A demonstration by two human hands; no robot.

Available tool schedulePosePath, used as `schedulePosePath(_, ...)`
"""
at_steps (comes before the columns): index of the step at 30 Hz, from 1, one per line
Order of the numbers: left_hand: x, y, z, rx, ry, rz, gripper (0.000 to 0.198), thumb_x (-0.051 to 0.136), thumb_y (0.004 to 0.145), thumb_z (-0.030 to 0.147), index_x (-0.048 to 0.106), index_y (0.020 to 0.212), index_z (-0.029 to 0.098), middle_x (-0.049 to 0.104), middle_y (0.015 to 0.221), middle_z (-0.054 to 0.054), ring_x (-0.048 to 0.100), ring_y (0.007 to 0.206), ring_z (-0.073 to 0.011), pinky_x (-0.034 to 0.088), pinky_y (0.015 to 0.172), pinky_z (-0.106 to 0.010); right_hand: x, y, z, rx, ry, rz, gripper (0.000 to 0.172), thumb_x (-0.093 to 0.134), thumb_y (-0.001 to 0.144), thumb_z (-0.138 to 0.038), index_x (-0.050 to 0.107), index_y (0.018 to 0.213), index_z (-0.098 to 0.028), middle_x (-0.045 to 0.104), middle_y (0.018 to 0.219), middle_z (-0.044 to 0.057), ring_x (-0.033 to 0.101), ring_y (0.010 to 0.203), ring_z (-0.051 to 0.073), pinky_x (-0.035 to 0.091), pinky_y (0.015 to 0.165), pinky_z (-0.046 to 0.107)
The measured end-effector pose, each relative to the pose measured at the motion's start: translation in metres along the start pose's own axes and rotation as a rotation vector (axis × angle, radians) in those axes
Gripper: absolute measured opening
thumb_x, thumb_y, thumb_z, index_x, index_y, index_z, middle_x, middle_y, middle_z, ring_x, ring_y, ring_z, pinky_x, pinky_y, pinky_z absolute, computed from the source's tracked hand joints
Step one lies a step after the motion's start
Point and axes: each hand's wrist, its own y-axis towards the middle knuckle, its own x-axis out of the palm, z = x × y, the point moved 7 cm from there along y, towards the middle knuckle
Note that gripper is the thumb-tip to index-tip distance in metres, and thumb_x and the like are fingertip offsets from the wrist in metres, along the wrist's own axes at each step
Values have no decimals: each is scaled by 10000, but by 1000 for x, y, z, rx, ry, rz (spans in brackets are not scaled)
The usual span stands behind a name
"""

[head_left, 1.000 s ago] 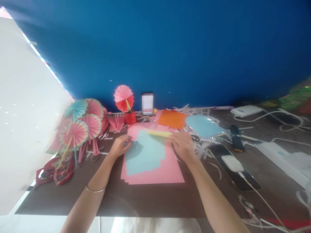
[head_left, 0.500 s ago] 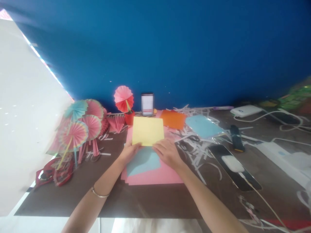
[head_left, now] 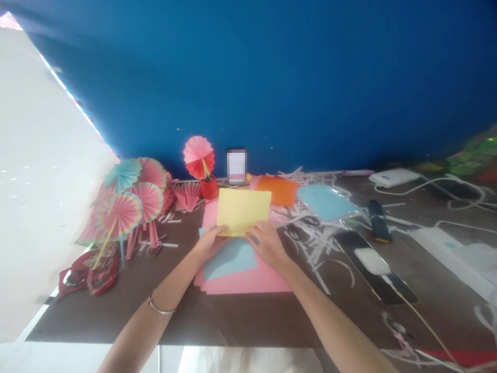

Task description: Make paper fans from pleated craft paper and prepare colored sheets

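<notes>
Behind the yellow sheet [head_left: 244, 210], light-blue paper [head_left: 229, 260] lies — its upper part hidden.

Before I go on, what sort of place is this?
Likely a papercraft worktable: pleated paper fans at left, white paper strips scattered, and a yellow paper sheet being held.

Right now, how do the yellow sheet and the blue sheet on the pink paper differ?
- Pose: the yellow sheet is held at its near edge by the left hand and right hand; the blue sheet lies on the pink paper.
- Visibility: the yellow sheet shows almost whole; the blue sheet is partly covered by the yellow sheet and the hands.

Shared: both look plain and unpleated.
</notes>
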Motion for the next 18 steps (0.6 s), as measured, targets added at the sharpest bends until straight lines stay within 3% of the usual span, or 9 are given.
schedulePosePath(8,1,-2,-2,-70,-25,-33,336,590,766,232,565,1088,138,631,1100,-122,592,1017,-266,449,916,-441,-16,1,-20,-215,-215,22,187,439,879,-173,561,738,-180,566,712,28,479,722,162,317,709,305)
schedulePosePath(11,-1,-2,-1,-59,-2,-32,402,623,735,190,538,1126,144,620,1120,-117,582,1036,-258,446,934,-417,-24,0,-24,-263,-276,65,176,435,868,-120,572,771,-176,569,712,30,482,734,162,313,693,298)
schedulePosePath(15,-4,-3,2,-1,31,1,531,677,653,99,509,1149,183,622,1123,-87,572,1057,-238,423,969,-387,-27,0,-24,-250,-262,98,170,453,849,-103,568,754,-182,565,689,21,482,710,155,321,678,294)
schedulePosePath(18,0,-4,6,23,50,-13,607,708,599,78,494,1156,195,600,1165,-86,548,1092,-254,414,973,-414,-29,1,-16,-119,-101,174,132,491,835,-167,546,718,-194,555,693,21,492,719,159,356,713,302)
